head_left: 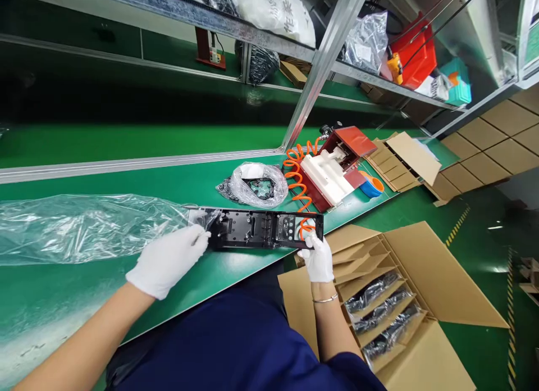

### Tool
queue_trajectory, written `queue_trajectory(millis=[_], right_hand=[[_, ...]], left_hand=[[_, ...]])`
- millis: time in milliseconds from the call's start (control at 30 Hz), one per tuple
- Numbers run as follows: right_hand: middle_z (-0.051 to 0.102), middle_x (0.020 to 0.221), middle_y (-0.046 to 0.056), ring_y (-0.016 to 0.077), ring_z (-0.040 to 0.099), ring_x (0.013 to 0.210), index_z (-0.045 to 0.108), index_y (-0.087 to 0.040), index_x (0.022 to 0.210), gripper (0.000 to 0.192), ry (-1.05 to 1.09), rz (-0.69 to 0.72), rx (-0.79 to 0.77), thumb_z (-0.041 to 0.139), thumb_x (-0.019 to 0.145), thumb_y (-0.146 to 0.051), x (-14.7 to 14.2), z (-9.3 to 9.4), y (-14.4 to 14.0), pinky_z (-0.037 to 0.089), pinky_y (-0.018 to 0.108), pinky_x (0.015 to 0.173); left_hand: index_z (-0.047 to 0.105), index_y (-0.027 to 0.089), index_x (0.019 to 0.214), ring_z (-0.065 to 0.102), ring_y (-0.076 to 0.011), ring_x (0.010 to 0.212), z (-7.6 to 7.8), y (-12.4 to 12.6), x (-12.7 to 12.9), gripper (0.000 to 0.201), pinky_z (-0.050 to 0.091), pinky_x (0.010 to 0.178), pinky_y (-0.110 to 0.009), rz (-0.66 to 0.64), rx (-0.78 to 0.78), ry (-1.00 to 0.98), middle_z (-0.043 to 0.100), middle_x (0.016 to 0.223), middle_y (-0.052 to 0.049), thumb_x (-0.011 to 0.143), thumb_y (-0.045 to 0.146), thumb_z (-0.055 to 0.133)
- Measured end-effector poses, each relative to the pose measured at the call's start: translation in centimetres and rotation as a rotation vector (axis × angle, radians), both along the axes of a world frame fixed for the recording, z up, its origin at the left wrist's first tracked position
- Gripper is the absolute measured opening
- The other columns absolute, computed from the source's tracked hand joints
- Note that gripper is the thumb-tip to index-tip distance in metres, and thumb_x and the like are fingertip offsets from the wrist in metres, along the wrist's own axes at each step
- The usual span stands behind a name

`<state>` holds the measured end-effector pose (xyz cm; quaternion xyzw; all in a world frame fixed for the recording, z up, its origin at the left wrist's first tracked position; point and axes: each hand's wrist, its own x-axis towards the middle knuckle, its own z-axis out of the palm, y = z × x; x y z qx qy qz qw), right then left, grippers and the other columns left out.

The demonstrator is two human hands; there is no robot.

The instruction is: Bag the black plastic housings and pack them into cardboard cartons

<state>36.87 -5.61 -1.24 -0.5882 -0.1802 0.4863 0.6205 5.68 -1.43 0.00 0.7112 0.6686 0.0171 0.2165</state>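
Note:
A long black plastic panel [261,229] lies flat across the near edge of the green conveyor belt [126,177]. My right hand [319,259], in a white glove, grips its right end. My left hand [168,260], also gloved, pinches the edge of a clear plastic bag [84,225] at the panel's left end. The bag stretches out to the left over the belt, and whether the panel's end sits inside it is unclear.
A crumpled clear bag with dark parts [256,186] lies behind the panel. An orange coiled hose [297,180] leads to a red and white fixture [332,169]. An open cardboard box [391,301] with dividers and bagged panels stands at my right. Flat cardboard dividers [404,160] lie beyond.

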Motion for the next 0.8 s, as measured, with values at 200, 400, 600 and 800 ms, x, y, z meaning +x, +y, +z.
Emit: queue_trajectory(millis=[200, 400, 600, 800], right_hand=[[0.039, 0.062, -0.008, 0.0072, 0.039, 0.052, 0.053, -0.021, 0.078, 0.042, 0.023, 0.082, -0.022, 0.083, 0.061, -0.045, -1.8, -0.4, 0.3, 0.047, 0.020, 0.040], [0.044, 0.067, -0.007, 0.0082, 0.042, 0.056, 0.054, -0.022, 0.081, 0.038, 0.058, 0.087, 0.032, 0.080, 0.065, -0.044, -3.3, -0.7, 0.0, 0.052, 0.022, 0.048], [0.045, 0.066, -0.007, 0.0080, 0.044, 0.052, 0.054, -0.023, 0.081, 0.039, 0.106, 0.181, 0.006, 0.081, 0.064, -0.046, -6.1, -1.3, 0.2, 0.054, 0.025, 0.049], [0.048, 0.068, -0.009, 0.0075, 0.050, 0.048, 0.048, -0.023, 0.081, 0.045, 0.195, 0.161, 0.011, 0.082, 0.062, -0.047, -7.8, -2.4, 0.1, 0.056, 0.029, 0.055]], left_hand=[[0.058, 0.025, 0.081, 0.065, -0.0215, 0.075, 0.6, 0.4, 1.6, 0.036, 0.037, 0.062, -0.030, 0.093, 0.098, 0.003, 0.072, 0.086, -0.004, 0.096, 0.043, 0.030], [0.060, 0.024, 0.082, 0.065, -0.0195, 0.069, 0.2, -1.0, 2.7, 0.031, 0.035, 0.062, -0.030, -0.153, 0.049, -0.033, 0.072, 0.079, -0.003, 0.095, 0.037, 0.035], [0.062, 0.024, 0.089, 0.067, -0.0194, 0.077, 1.1, 0.1, 4.0, 0.035, 0.037, 0.065, -0.029, -0.060, 0.168, -0.031, 0.073, 0.085, -0.004, 0.099, 0.041, 0.033], [0.067, 0.021, 0.086, 0.068, -0.0209, 0.070, -0.6, -2.2, 6.3, 0.038, 0.035, 0.057, -0.030, -0.362, 0.160, -0.044, 0.071, 0.076, -0.007, 0.099, 0.035, 0.035]])
